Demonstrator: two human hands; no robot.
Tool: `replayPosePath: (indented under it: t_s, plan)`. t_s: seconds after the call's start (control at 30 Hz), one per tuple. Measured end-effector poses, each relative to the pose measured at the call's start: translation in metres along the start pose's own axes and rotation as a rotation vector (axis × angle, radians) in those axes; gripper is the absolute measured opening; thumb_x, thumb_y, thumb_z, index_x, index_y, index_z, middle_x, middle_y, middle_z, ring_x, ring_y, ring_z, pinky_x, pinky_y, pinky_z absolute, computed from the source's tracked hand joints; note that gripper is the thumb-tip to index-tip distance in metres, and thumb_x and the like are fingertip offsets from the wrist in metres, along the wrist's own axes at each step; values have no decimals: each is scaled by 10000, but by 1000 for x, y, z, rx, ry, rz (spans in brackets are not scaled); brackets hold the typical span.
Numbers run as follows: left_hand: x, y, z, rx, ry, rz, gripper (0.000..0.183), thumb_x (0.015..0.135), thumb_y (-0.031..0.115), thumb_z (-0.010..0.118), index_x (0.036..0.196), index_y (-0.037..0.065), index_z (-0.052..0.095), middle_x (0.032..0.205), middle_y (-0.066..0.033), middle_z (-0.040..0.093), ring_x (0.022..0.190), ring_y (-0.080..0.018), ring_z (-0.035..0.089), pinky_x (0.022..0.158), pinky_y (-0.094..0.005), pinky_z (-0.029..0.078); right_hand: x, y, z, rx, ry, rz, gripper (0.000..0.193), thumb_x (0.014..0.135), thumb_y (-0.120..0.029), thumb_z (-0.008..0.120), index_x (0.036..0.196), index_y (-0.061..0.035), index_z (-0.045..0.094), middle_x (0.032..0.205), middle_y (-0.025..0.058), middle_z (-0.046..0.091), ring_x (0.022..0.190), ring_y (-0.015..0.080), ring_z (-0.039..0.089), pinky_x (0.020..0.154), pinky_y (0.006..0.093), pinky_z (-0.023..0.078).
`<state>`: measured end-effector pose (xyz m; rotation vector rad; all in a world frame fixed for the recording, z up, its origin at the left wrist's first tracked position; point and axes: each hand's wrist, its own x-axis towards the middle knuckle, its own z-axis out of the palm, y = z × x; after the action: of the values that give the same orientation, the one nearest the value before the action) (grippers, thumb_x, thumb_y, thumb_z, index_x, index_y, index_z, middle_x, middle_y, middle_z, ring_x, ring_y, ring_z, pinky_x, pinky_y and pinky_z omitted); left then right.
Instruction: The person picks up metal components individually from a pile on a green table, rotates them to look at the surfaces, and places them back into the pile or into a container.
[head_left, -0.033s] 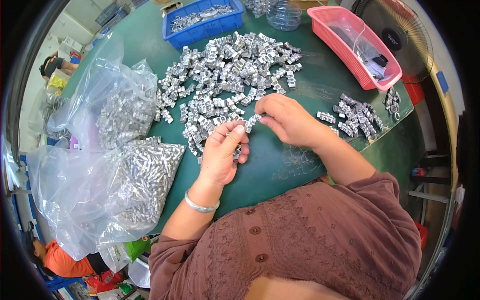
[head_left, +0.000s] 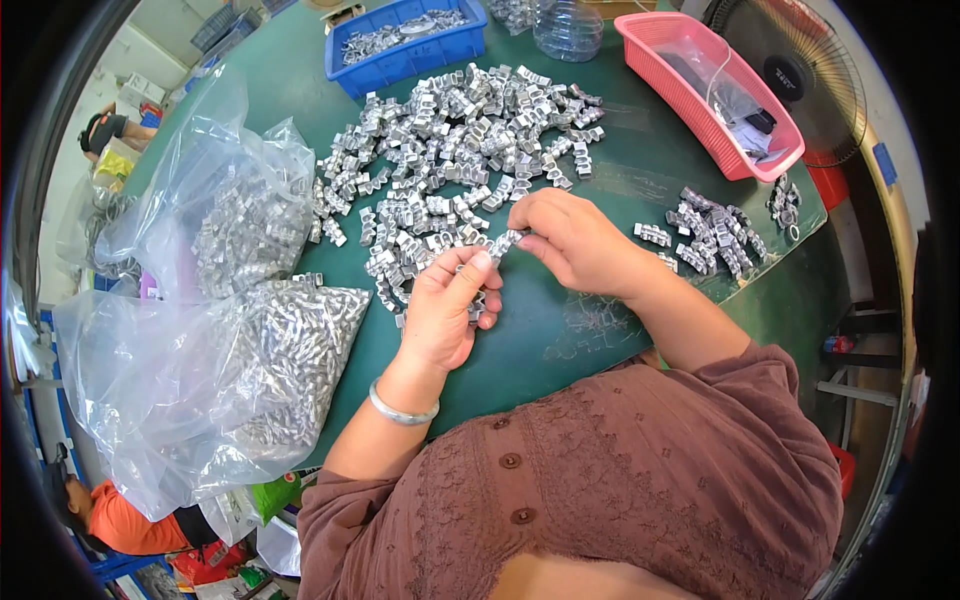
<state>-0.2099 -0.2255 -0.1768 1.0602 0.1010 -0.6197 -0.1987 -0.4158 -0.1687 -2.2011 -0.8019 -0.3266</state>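
Between my two hands is a short row of small silvery metal links (head_left: 505, 242). My left hand (head_left: 448, 305), with a pale bangle (head_left: 403, 404) at the wrist, pinches one end between thumb and forefinger. Its other fingers curl in, and more metal shows beside them, partly hidden. My right hand (head_left: 570, 243) grips the other end with bent fingertips. Both hands hover at the near edge of a wide heap of similar metal links (head_left: 450, 150) on the green table (head_left: 500, 350). A smaller pile of joined links (head_left: 715, 235) lies to the right of my right hand.
Clear plastic bags (head_left: 285, 370) full of small metal parts line the left side. A blue bin (head_left: 405, 45) and a clear plastic jar (head_left: 567, 30) stand at the back. Back right are a pink basket (head_left: 715, 95) and a fan (head_left: 790, 78). Another person (head_left: 135, 515) is at lower left.
My left hand has shifted very slightly right, toward my right hand, and the fingers meet a little closer around the links. The rest looks the same.
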Motion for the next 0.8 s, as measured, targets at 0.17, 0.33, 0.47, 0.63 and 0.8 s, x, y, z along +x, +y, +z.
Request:
replayPosePath:
  t_s: [0.17,0.33,0.47,0.63,0.8]
  plan:
    - [-1,-1,-1,-38,-20,64,136,836,145,533,940,57,540,739,-43,540,583,-118,488,451,-213,370,-1,-4,0,83,39,-30,194,698,14,594,874,-12,518,853,91,544,788,239,530,690,318,423]
    - [-1,0,-4,-128,-38,109,153,840,124,526,953,26,558,759,-58,558,611,-116,507,487,-230,387,-5,-3,2,689,-7,293,231,737,17,596,959,3,532,892,22,548,810,83,510,708,233,421]
    - [1,-1,-4,-143,-44,106,156,847,135,511,964,40,553,753,-53,532,610,-123,490,467,-213,382,-6,-1,2,948,-23,383,223,755,0,590,972,4,537,880,22,560,785,74,516,716,220,423]
    - [1,-1,-6,-154,-83,126,174,855,144,498,978,32,550,762,-56,528,624,-128,489,481,-217,387,-3,-1,-5,1032,-114,542,165,782,-53,580,936,0,558,794,22,581,693,70,539,634,196,429]
    - [1,-2,-6,-164,-101,137,204,862,163,492,1005,28,542,778,-62,533,636,-135,492,488,-223,389,-5,-3,-3,1027,-88,515,128,789,-62,573,904,-7,555,773,5,568,680,73,521,611,202,423]
